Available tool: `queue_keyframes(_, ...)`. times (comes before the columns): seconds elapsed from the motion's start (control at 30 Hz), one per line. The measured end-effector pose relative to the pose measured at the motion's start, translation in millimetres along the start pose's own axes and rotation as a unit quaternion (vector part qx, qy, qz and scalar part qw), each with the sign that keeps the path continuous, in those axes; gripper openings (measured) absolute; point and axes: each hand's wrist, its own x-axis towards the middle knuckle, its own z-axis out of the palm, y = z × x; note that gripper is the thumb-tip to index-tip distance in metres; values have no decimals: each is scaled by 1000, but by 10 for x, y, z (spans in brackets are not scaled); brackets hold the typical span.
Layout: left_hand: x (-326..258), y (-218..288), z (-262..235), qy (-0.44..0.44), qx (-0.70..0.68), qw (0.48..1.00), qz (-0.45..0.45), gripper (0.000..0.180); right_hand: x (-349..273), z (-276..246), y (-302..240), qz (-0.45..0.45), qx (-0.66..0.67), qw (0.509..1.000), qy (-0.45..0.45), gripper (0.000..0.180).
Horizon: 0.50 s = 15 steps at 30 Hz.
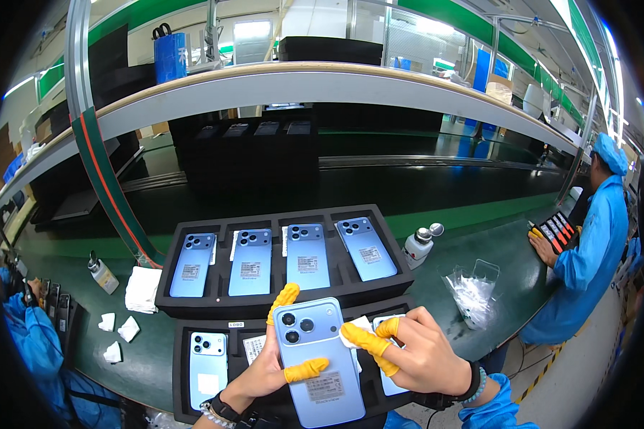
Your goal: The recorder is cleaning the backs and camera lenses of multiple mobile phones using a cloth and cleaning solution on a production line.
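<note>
My left hand (263, 366), with yellow finger cots on thumb and finger, grips a light blue smartphone (342, 366) along its sides. The phone's back, with three camera lenses and a small label, faces me. In my right hand (429, 352), also wearing yellow cots, a small white wiping cloth (356, 329) is pinched against the phone's upper right edge. Below them lies a black foam tray (182, 372); one blue phone (207, 350) rests at its left, another is partly hidden under my right hand. A second foam tray (222, 307) behind carries several blue phones (250, 261).
Left of the trays are a pump bottle (102, 274), folded white cloths (143, 289) and crumpled cloth pieces (128, 329). To the right stand a white bottle (418, 249) and a clear container of plastic scraps (472, 297). A co-worker (587, 243) stands far right; a shelf (322, 87) spans above.
</note>
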Motion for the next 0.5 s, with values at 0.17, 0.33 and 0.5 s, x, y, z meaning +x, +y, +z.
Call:
queue_keyframes(0.17, -13, -26, -28, 2, -20, 1000, 3, 103, 75, 16, -1, -4, 6, 1000, 2, 24)
queue_keyframes(0.33, 0, -49, -23, -8, -23, 1000, 16, 102, 197, 73, -45, -38, -19, 999, -18, 26)
queue_keyframes(0.5, 26, -25, -10, -14, -6, 1000, 11, 102, 329, 150, 44, -33, -59, 998, 13, 27)
